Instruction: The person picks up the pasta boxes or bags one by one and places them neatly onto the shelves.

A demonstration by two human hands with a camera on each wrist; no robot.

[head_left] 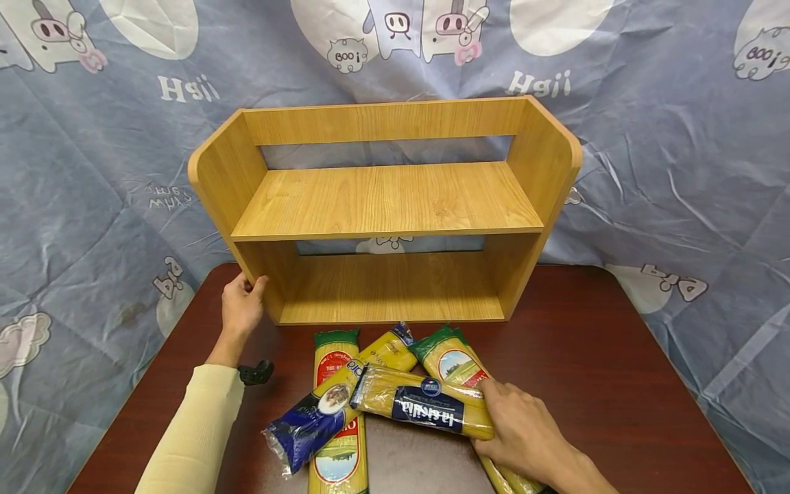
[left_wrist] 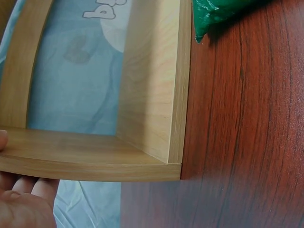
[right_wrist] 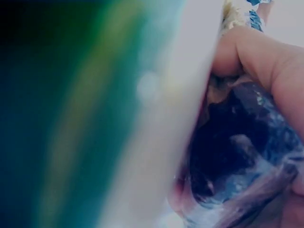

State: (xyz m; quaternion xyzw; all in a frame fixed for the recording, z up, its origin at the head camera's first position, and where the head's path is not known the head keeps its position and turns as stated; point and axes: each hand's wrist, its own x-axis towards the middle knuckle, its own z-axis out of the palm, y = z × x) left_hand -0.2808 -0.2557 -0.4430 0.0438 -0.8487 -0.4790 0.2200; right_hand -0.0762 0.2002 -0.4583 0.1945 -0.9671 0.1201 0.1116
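Note:
My left hand (head_left: 242,305) grips the lower left side panel of a small wooden shelf (head_left: 389,199). In the left wrist view the thumb is on the inner face of the panel (left_wrist: 90,172), with the fingers behind it. My right hand (head_left: 524,429) holds the right end of a spaghetti pack with a dark blue label (head_left: 426,405), lying crosswise over other packs. Dark, shiny wrapping (right_wrist: 232,137) shows between thumb and fingers in the right wrist view, where a blurred green and white shape covers the left side.
Beneath lie a blue-and-yellow spaghetti pack (head_left: 308,429), a red-labelled one (head_left: 336,346) and green-topped packs (head_left: 453,360) partly under my right hand. All are on the dark red table (head_left: 617,384), in front of the two-tier shelf. A patterned blue cloth (head_left: 666,171) hangs behind.

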